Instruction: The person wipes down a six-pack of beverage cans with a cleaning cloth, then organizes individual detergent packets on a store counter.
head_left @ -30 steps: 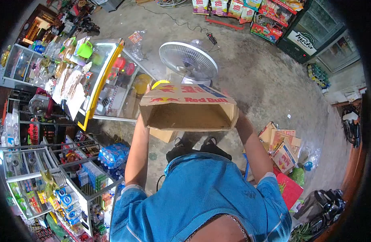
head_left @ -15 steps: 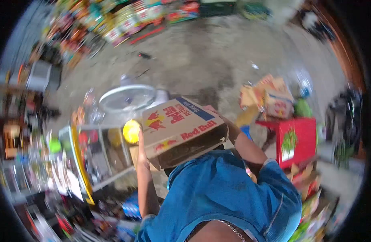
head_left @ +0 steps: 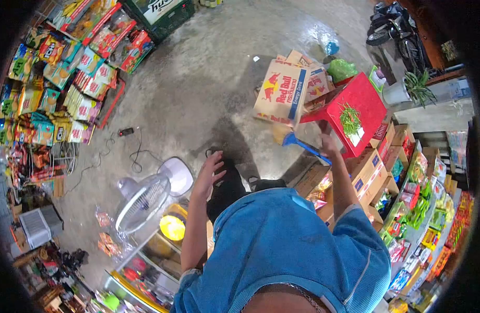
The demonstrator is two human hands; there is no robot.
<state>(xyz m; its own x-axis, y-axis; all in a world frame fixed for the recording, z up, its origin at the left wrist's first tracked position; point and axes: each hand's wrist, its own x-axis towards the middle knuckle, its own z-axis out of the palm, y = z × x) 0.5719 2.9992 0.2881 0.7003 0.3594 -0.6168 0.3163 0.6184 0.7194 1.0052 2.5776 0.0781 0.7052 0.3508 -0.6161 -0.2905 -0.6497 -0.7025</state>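
Note:
My left hand (head_left: 207, 175) is held out over the floor with fingers spread, holding nothing. My right hand (head_left: 330, 145) is beside the red table (head_left: 373, 99), its fingers stretched forward, slightly blurred, with nothing visible in them. A flattish Red Bull cardboard box (head_left: 282, 89) lies tilted against other cardboard (head_left: 317, 83), left of the red table and beyond my right hand. Just below that hand runs a blue broom-like handle (head_left: 305, 147) with tan bristles at its far end. Green cut herbs (head_left: 350, 119) and a white sheet lie on the tabletop.
A white fan (head_left: 146, 201) stands left of my left hand, with a yellow round thing (head_left: 172, 227) near my forearm. Its cord (head_left: 137, 156) crosses the floor. Snack racks (head_left: 68, 88) fill the far left; boxes and packets (head_left: 415, 208) line the right. A motorbike (head_left: 396, 36) stands far right.
The Red Bull box has left both hands and now lies on the cardboard pile. The view has turned right. My hands have moved apart, the right one toward the red table.

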